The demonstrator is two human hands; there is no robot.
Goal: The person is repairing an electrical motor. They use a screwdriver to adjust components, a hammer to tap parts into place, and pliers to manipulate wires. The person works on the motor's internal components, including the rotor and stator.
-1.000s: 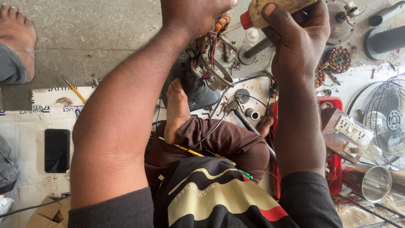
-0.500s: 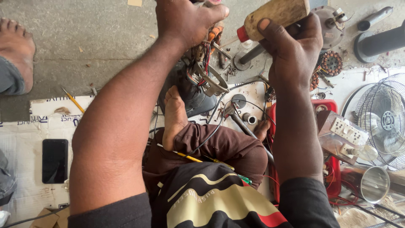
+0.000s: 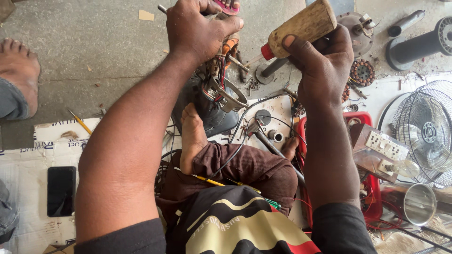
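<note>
My left hand (image 3: 200, 29) grips a bundle of coloured wires (image 3: 221, 70) and a thin metal rod that sticks out past my knuckles, above a fan motor (image 3: 221, 101) with a metal bracket. My bare foot (image 3: 192, 136) rests against the motor on the floor. My right hand (image 3: 322, 66) holds a tool with a thick wooden handle (image 3: 303, 26) and a red collar; its thin metal tip points left toward the wires.
Another person's bare foot (image 3: 19, 77) is at the far left. A black phone (image 3: 61, 190) lies on cardboard. A fan guard (image 3: 423, 131), socket board (image 3: 383, 150), red tray (image 3: 362, 117), motor stator (image 3: 362, 73), steel cup (image 3: 419, 203) and black cylinder (image 3: 419, 47) lie at the right.
Both hands have come lower in view and a little apart from the top edge. The wooden-handled tool now shows fully, its tip angled toward the wires in my left hand.
</note>
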